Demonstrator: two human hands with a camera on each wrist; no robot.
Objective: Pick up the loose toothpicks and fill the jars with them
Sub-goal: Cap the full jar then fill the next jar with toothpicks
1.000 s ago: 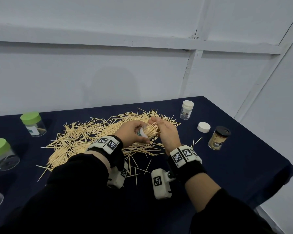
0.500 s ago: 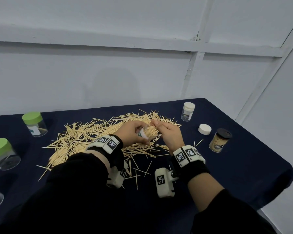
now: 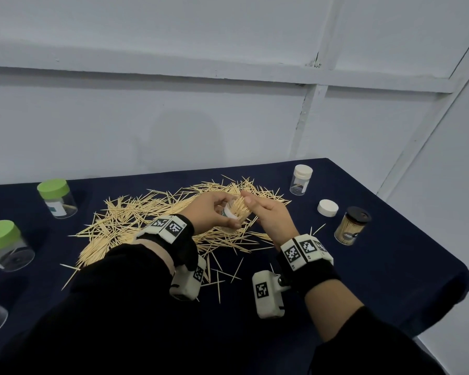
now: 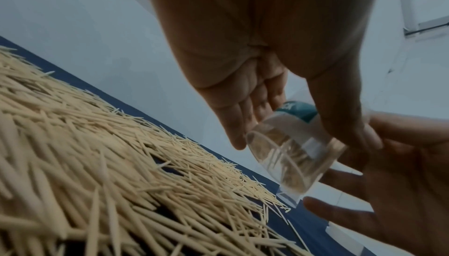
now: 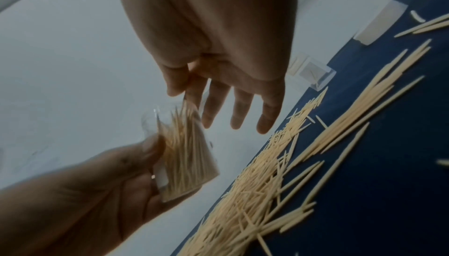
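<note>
While left hand [image 3: 213,209] holds jar [image 3: 237,212], right hand [image 3: 268,215] hovers open.

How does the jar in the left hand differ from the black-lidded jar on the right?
The held jar has no lid; the black-lidded jar is capped. The held jar is tilted in the left hand; the black-lidded jar stands upright on the table. The held jar's label is white and teal, the other's dark. Both are clear and hold toothpicks.
</note>
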